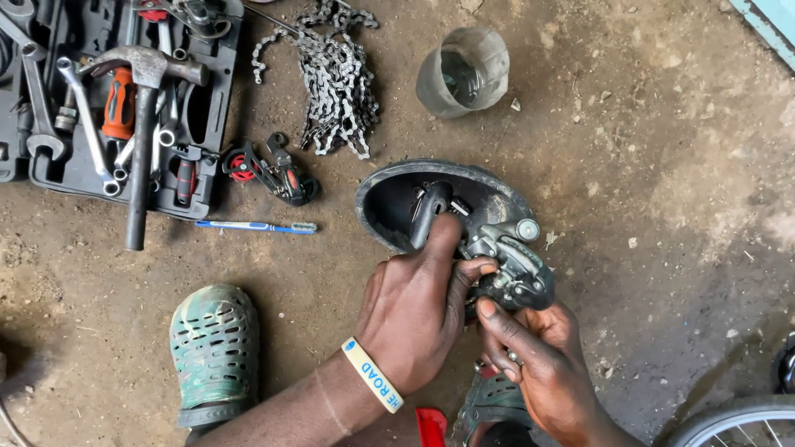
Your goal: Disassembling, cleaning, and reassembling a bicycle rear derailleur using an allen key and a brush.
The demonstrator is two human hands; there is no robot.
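Both my hands hold a grey metal bicycle derailleur over a black bowl-shaped pan on the dirt floor. My left hand, with a pale wristband, wraps around the derailleur's dark arm, thumb pointing up along it. My right hand grips the derailleur's lower body from below, thumb pressed against it. A second black and red derailleur lies on the ground to the left.
A bicycle chain is piled at the top. An open tool case with wrenches and a hammer sits top left. A blue toothbrush, a cut plastic bottle, my green clog and a wheel rim are around.
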